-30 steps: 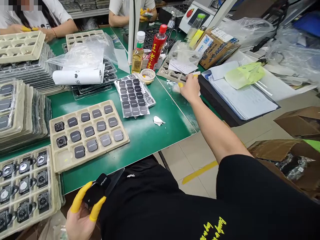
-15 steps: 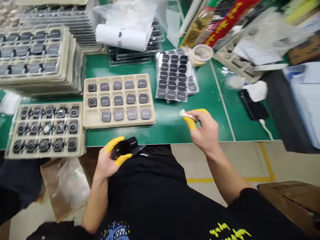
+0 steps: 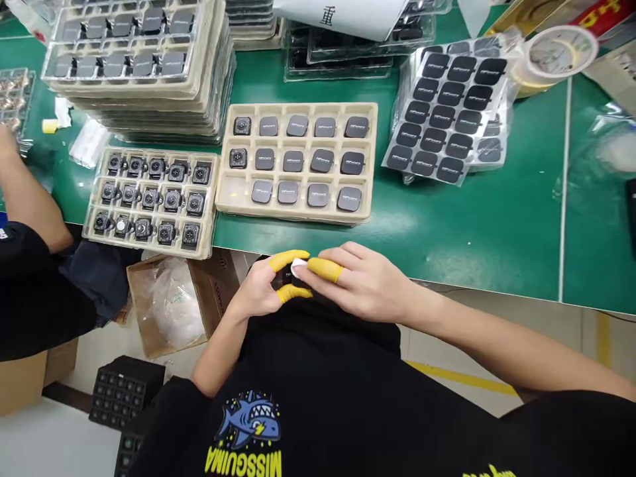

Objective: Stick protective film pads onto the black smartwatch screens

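Note:
My left hand (image 3: 268,285), with yellow finger covers, grips a small black device (image 3: 287,275) by its sides, just off the table's front edge. My right hand (image 3: 360,278) pinches a white wad (image 3: 298,266) against the device; the fingers hide much of it. Beyond the hands lies a beige tray (image 3: 298,215) with dark square pieces bearing light print, two round-faced black units at its left and one bare compartment at its front left. Left of it is another tray (image 3: 152,215) of black units.
Stacked trays (image 3: 149,99) stand at the back left. Sticker sheets (image 3: 432,126) and a tape roll (image 3: 560,52) lie at the right. A co-worker's arm (image 3: 32,205) reaches in at far left. An open carton (image 3: 209,285) is below the table edge.
My right hand has come left to my left hand, bringing the white wad onto the black device. The view has shifted, and the co-worker's arm has come into sight.

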### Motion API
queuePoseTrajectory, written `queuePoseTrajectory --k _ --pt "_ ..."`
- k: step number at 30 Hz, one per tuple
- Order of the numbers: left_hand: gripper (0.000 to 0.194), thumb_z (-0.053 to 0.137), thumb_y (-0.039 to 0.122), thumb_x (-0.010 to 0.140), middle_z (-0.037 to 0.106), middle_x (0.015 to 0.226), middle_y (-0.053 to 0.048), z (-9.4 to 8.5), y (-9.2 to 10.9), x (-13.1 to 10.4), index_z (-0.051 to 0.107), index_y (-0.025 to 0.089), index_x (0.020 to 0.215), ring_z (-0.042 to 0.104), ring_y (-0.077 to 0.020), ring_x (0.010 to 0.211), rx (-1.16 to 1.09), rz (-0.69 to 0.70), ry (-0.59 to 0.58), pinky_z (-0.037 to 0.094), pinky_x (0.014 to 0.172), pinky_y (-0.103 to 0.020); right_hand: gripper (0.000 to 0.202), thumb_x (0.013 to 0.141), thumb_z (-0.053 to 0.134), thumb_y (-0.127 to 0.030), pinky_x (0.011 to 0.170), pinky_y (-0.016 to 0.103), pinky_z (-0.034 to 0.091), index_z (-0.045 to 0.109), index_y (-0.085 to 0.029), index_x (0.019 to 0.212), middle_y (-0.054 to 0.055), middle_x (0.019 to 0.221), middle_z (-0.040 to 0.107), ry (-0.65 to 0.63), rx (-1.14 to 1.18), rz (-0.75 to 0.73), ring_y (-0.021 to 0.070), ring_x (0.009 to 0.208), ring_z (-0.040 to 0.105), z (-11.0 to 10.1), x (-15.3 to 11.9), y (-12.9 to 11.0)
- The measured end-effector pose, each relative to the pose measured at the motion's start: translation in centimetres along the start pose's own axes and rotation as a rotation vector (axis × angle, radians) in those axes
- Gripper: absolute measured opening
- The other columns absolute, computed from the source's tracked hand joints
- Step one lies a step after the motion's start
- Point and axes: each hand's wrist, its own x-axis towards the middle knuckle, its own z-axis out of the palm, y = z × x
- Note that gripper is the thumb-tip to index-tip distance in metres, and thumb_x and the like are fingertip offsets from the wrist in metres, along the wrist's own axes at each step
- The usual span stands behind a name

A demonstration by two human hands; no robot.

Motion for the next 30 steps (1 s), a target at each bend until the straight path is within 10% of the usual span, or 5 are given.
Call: queuePoseTrajectory --k 15,24,30 --pt "0.052 0.084 0.048 0.099 0.088 0.104 -0.008 0.1 -0.9 0.3 0.077 0.019 0.141 0.082 -0.0174 0.080 -0.034 -0.001 -0.038 0.066 0.076 -0.025 0.028 0.115 0.055 -0.011 0.070 0.039 0.041 0.079 -0.013 0.130 0.008 0.105 0.081 -0.094 -0.008 -0.067 0.0223 0.099 0.068 -0.9 1.0 -0.2" --pt "0.063 0.094 0.053 0.089 0.089 0.120 -0.013 0.6 -1.9 -0.4 0.079 0.020 0.140 0.087 -0.0255 0.099 -0.197 -0.085 -0.039 0.071 0.087 -0.031 0.033 0.116 0.048 -0.011 0.073 0.037 0.047 0.078 -0.018 0.128 0.008 0.100 0.078 -0.257 0.171 -0.146 0.0212 0.092 0.064 -2.6 0.1 1.6" --pt "0.076 0.101 0.062 0.077 0.088 0.118 -0.013 0.0 -1.6 -0.6 0.081 0.019 0.136 0.086 -0.0242 0.094 -0.245 -0.190 -0.020 0.072 0.084 -0.031 0.044 0.110 0.065 -0.013 0.075 0.040 0.055 0.069 -0.025 0.152 0.006 0.098 0.078 -0.108 0.195 0.080 0.0251 0.092 0.069 -4.1 -1.5 1.6"
